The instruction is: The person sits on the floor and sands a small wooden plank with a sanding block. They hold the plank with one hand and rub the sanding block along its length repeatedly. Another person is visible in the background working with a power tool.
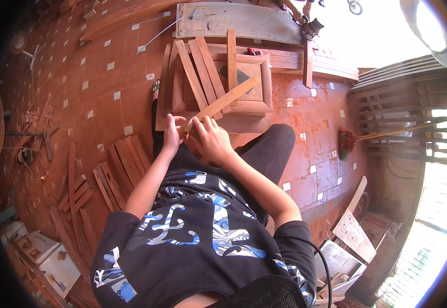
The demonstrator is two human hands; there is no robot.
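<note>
A long light-brown wooden strip [233, 97] slants up and to the right from my hands, across the front of the wooden panel [262, 105]. My right hand [212, 137] is closed around the strip's lower part, fingers over its top. At its near end my left hand [172, 134] grips the wood, thumb raised; the palm side is partly hidden. Beyond my hands, several more strips [205, 69] lie on the panel, some beneath the held one. A dark flat piece [244, 79] shows between them, and a small red tool [254, 52] sits at the panel's far edge.
A wide grey board [239, 20] lies beyond the panel; another person's hands [301, 13] work with a dark tool [311, 28] at its right end. Wooden slats [126, 159] lie on the tiled floor at left. A broom [347, 141] and slatted frame [398, 97] are at right.
</note>
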